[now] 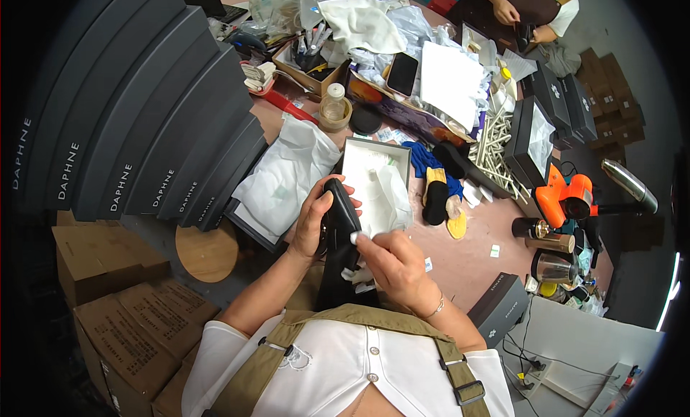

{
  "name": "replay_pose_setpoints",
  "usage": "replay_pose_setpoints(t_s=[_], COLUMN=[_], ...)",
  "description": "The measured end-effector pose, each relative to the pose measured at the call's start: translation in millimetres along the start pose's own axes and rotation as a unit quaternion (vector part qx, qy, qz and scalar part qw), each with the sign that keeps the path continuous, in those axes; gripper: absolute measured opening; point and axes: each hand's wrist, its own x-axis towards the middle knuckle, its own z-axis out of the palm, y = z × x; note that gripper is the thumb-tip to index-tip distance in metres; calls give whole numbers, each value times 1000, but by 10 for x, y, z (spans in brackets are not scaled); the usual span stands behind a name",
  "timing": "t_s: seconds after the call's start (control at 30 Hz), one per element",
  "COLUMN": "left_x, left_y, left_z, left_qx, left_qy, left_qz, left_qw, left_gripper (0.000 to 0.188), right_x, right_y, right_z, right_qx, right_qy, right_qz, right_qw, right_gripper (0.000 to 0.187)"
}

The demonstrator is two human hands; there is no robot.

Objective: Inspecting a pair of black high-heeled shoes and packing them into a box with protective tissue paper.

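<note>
My left hand is wrapped round a black shoe, which it holds up above my lap. My right hand pinches a small white wad, like tissue or cloth, against the shoe's side. Black material hangs below the shoe; whether it belongs to it I cannot tell. A crumpled white piece lies under my right hand. Just beyond my hands is an open white-lined box with tissue paper in it. To its left, white paper spills over a dark box.
Dark shoe boxes rise in tall stacks at left, above brown cartons. On the table are a glass jar, a phone, white sticks, black brushes and an orange heat gun. Another person's hands work at the far right.
</note>
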Motion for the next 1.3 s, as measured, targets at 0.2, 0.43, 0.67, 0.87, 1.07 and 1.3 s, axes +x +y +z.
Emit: replay_pose_setpoints(t_s=[0.2, 0.43, 0.67, 0.87, 1.07, 1.3], left_x=[-12, 29, 84, 178, 198, 164], left_y=[6, 6, -80, -223, -193, -249], left_z=[-39, 15, 59, 163, 356, 254], left_qx=[-9, -10, -42, 1, 32, 10], left_qy=[-12, -42, -3, -24, 6, 57], left_qz=[1, -4, -27, -62, -48, -34], left_qw=[1000, 999, 999, 998, 998, 998], left_gripper=[55, 55, 58, 59, 59, 55], right_x=[-23, 117, -681, -1500, -1300, -1412], right_y=[10, -3, 429, 1604, 2461, 2618], right_z=[68, 22, -288, -669, -229, 74], right_qx=[-5, -3, -43, -378, -267, -311], right_qy=[-21, 21, -18, 33, -1, 43], right_qz=[-4, -4, 168, 283, 424, 395], right_qw=[1000, 1000, 985, 881, 865, 864], right_gripper=[32, 38, 27, 18, 35, 36])
